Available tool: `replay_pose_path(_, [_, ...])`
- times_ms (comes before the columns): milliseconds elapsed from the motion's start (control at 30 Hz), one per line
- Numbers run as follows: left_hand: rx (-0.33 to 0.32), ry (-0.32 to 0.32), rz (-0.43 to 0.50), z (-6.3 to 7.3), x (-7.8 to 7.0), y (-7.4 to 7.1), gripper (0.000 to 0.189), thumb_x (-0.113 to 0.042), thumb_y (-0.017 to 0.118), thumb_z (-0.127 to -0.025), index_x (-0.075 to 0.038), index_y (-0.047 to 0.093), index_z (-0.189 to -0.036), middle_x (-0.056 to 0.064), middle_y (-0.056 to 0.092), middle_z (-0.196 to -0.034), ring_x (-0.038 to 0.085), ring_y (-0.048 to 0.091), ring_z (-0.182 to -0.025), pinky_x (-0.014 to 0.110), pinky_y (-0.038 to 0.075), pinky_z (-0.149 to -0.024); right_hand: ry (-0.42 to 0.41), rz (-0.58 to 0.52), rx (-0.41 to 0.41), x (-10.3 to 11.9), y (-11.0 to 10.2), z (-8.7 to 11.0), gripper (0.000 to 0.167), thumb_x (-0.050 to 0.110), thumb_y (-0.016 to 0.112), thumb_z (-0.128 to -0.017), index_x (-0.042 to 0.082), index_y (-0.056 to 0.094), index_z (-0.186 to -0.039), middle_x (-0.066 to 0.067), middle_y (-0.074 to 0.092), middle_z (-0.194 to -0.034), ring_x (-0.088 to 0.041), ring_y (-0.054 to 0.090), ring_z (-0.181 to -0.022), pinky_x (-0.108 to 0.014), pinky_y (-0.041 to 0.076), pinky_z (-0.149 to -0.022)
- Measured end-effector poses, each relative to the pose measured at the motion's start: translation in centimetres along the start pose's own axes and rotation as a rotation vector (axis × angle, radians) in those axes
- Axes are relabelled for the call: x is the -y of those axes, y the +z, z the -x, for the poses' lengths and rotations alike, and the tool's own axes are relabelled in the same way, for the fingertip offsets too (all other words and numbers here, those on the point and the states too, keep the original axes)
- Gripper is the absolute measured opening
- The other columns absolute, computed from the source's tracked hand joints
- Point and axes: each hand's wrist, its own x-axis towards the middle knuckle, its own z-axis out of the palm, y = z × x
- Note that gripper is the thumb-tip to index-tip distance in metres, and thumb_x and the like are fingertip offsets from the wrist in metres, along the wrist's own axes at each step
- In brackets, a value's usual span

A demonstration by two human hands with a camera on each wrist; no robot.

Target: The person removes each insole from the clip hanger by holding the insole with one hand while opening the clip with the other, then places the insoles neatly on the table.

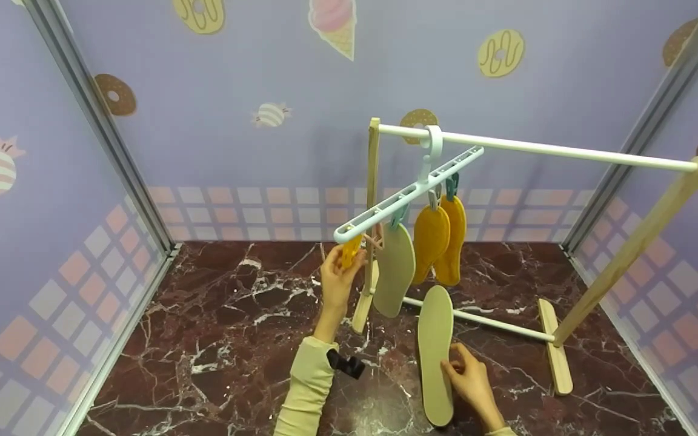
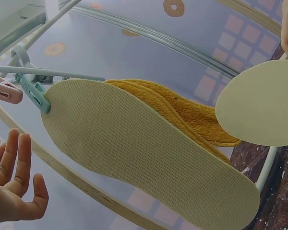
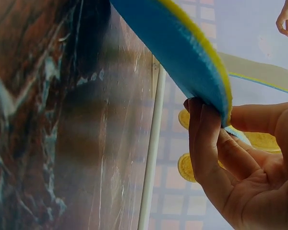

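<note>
My left hand pinches a yellow clothespin at the near end of a white hanger. In the left wrist view this hand shows its outer fingers loosely extended; the yellow clothespin is out of that view. My right hand pinches the side edge of a beige insole, held upright; its blue underside shows in the right wrist view. Beside the left hand, another beige insole hangs from a teal clothespin. Two mustard-yellow insoles hang farther back on the hanger.
The hanger hooks over the white top rail of a wooden-ended rack. The right post slants down to a wooden foot. A pink clothespin hangs near the teal one. Below lies a dark red marbled tabletop.
</note>
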Motion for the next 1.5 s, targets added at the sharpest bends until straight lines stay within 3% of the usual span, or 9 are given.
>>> replay_pose_path(233, [-0.01,-0.004,0.009,-0.03,0.08,-0.02,0.018,0.003,0.061,-0.079,0.0,0.057,-0.096,-0.004,0.063,-0.082,0.012,0.062,-0.077,0.035,0.052,-0.078,-0.001,0.008,0.029,-0.04,-0.15,0.02,0.021,0.001,0.063,-0.077,0.003,0.055,-0.097,-0.014,0.069,-0.069,-0.013,0.063,-0.057,-0.018,0.043,-0.046])
replay_pose_path(433, [-0.018,-0.017,-0.002,-0.03,0.0,0.03,0.016,0.003,0.06,-0.08,0.0,0.056,-0.096,-0.006,0.063,-0.08,0.009,0.062,-0.073,0.032,0.052,-0.077,0.01,0.021,0.032,-0.14,-0.18,0.02,0.022,0.0,0.064,-0.076,0.003,0.056,-0.096,-0.012,0.068,-0.066,-0.006,0.057,-0.052,-0.018,0.04,-0.046])
replay_pose_path(867, [-0.014,-0.02,0.019,-0.03,-0.05,0.06,0.019,0.006,0.058,-0.08,0.005,0.055,-0.099,-0.004,0.064,-0.081,0.009,0.062,-0.07,0.025,0.052,-0.074,0.005,0.064,0.035,-0.28,-0.06,0.16,0.023,0.001,0.067,-0.073,0.003,0.056,-0.093,-0.013,0.068,-0.068,-0.023,0.067,-0.063,-0.023,0.048,-0.054])
replay_pose_path(1067, [-0.017,-0.019,0.033,-0.08,-0.2,0.23,0.018,0.006,0.058,-0.08,0.004,0.056,-0.098,0.002,0.064,-0.083,0.01,0.062,-0.072,0.025,0.052,-0.074,0.019,0.046,0.057,-0.3,-0.16,0.14,0.022,0.0,0.067,-0.073,0.004,0.057,-0.093,-0.014,0.068,-0.071,-0.023,0.067,-0.064,-0.022,0.048,-0.053])
replay_pose_path(1500, [-0.026,-0.027,0.027,0.0,-0.02,0.11,0.019,0.005,0.058,-0.08,0.005,0.055,-0.098,-0.004,0.063,-0.08,0.009,0.062,-0.071,0.024,0.052,-0.074,0.008,0.071,0.087,-0.33,-0.12,0.7,0.022,0.002,0.068,-0.072,0.002,0.057,-0.091,-0.013,0.067,-0.066,-0.02,0.065,-0.059,-0.022,0.046,-0.05])
